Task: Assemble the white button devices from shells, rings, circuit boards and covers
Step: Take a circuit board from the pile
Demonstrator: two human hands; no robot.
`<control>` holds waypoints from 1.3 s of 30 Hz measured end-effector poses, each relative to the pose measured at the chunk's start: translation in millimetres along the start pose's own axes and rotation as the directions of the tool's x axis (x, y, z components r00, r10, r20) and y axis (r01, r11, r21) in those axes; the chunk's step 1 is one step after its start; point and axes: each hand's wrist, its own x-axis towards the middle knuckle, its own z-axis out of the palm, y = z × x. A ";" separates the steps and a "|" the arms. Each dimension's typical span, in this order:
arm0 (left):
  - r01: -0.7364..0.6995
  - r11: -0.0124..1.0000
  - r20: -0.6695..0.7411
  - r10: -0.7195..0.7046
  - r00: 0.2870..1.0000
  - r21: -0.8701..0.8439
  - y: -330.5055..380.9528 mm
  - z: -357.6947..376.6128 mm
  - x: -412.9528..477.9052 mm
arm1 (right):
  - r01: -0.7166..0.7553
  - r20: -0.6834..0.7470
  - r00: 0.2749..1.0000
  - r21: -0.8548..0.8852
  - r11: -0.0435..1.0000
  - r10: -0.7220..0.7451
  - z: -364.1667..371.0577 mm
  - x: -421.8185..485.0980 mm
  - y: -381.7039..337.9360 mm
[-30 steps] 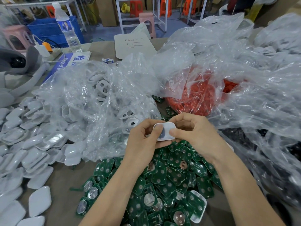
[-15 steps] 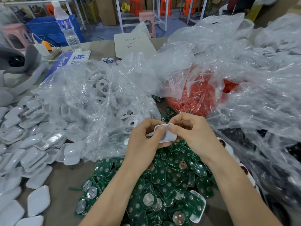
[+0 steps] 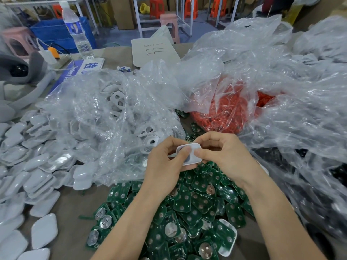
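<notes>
We are looking at a factory assembly workshop: the counter point(image 3: 75, 212) is heaped with loose green circuit boards point(image 3: 197, 203), stacks of identical white covers point(image 3: 28, 166), and clear plastic bags point(image 3: 90, 113) stuffed with white shells point(image 3: 117, 99) and red rings point(image 3: 225, 117). Behind it we see white-framed work tables point(image 3: 139, 19), orange plastic stools point(image 3: 190, 7), a blue crate point(image 3: 54, 34) and cardboard boxes point(image 3: 124, 12) on an open shop floor

Thumbs of the left hand point(image 3: 163, 166) and right hand point(image 3: 223, 156) cover part of the white shell point(image 3: 188, 153), so its dark centre cannot be made out. Below the shell, forearms and the picture's bottom edge hide much of the circuit-board pile point(image 3: 197, 203). To the shell's right, a crinkled clear bag point(image 3: 309, 139) blurs its dark contents. Far to the shell's left, the heap of white casings point(image 3: 22, 166) runs off the edge.
</notes>
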 end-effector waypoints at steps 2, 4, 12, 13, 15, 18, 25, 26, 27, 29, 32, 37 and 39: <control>0.010 1.000 0.031 -0.011 0.999 0.017 0.6 -0.7 -0.4 | -0.010 -0.019 1.000 -0.014 1.000 0.010 0.8 0.4 1.2; 0.039 0.999 0.078 -0.040 0.996 0.025 2.3 -2.5 -0.3 | -0.016 -0.051 0.999 -0.042 0.999 0.014 -0.3 1.3 2.7; 0.052 0.998 0.084 -0.055 0.995 0.042 2.3 -1.9 -1.6 | -0.018 -0.081 0.997 -0.130 0.991 0.007 -1.4 1.7 5.2; 0.053 0.998 0.081 -0.057 0.995 0.043 2.0 -2.2 -1.7 | -0.018 -0.085 0.996 -0.137 0.990 0.006 -1.1 1.6 5.0; 0.070 0.997 0.084 -0.074 0.994 0.043 3.8 -2.6 -2.2 | -0.022 -0.083 0.997 -0.138 0.990 0.011 -0.5 1.8 4.4; 0.101 0.995 0.134 -0.097 0.986 -0.019 9.1 -4.6 -2.3 | -0.043 -0.067 0.997 -0.051 0.998 0.039 -1.4 2.5 2.1; -0.198 0.915 0.202 0.132 0.970 0.351 8.0 -8.9 -1.3 | -0.124 -0.024 0.991 0.191 0.974 0.131 -9.2 5.2 -1.8; -0.216 0.909 0.192 0.155 0.969 0.356 8.1 -9.1 -1.2 | -0.129 -0.007 0.991 0.201 0.971 0.133 -9.4 4.7 -2.8; -0.230 0.906 0.187 0.173 0.967 0.356 8.2 -9.7 -0.9 | -0.129 0.011 0.992 0.209 0.970 0.129 -10.2 3.8 -4.1; -0.247 0.905 0.179 0.195 0.964 0.345 9.0 -11.8 0.3 | -0.114 0.016 0.993 0.222 0.968 0.113 -15.2 1.6 -7.5; -0.232 0.911 0.123 0.202 0.972 0.340 9.9 -15.8 2.7 | -0.064 -0.148 0.987 0.034 0.997 0.068 -29.2 -4.5 -12.6; -0.241 0.916 0.068 0.232 0.970 0.322 7.6 -21.6 6.7 | -0.044 0.053 0.993 -0.646 0.762 0.103 -6.3 -16.4 -7.2; -0.245 0.919 0.073 0.234 0.969 0.308 6.5 -21.7 6.8 | 0.009 0.089 0.992 -0.745 0.667 0.085 8.5 -17.1 1.7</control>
